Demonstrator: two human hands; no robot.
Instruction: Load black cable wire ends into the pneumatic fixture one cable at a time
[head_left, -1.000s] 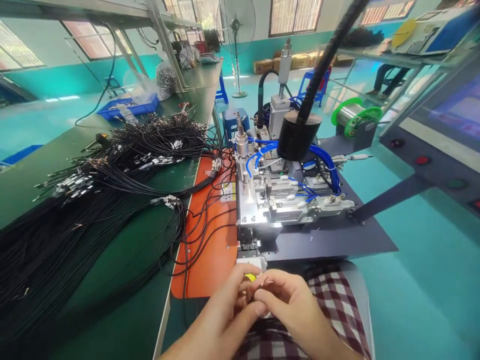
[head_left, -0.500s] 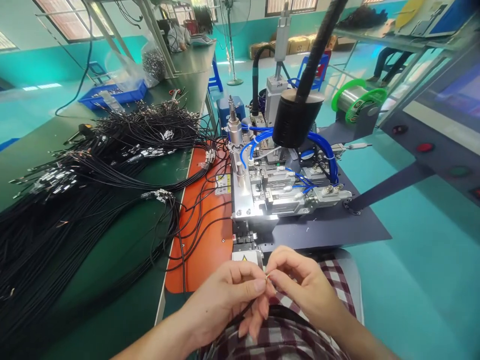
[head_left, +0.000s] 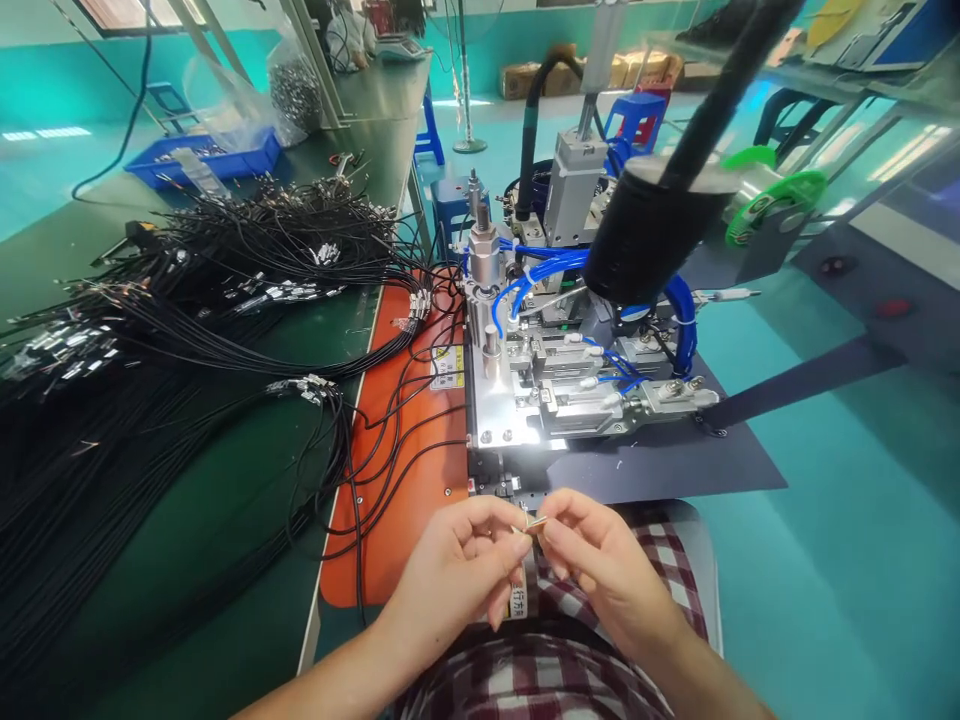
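Note:
My left hand (head_left: 454,565) and my right hand (head_left: 606,560) meet above my lap, in front of the machine's near edge. Both are closed in a fingertip pinch. Between them shows the end of a cable with thin, light-coloured wires (head_left: 537,523), each hand gripping it from its own side. Fingers cover most of this end, so the single strands are hard to make out. Just beyond the hands stands a bench machine (head_left: 581,405) with metal cylinders and blue air tubes.
Black cables with metal ends (head_left: 300,250) lie heaped on the green table (head_left: 247,560) at left. Some cables cross the orange board (head_left: 409,480). A black cylindrical part (head_left: 652,230) overhangs the machine. A green-rimmed wire spool (head_left: 780,205) and a control panel (head_left: 877,290) are at right.
Both hands have risen slightly, and more of the wire end shows between the fingertips. The camera view has shifted a little, moving the machine's upper parts to the right.

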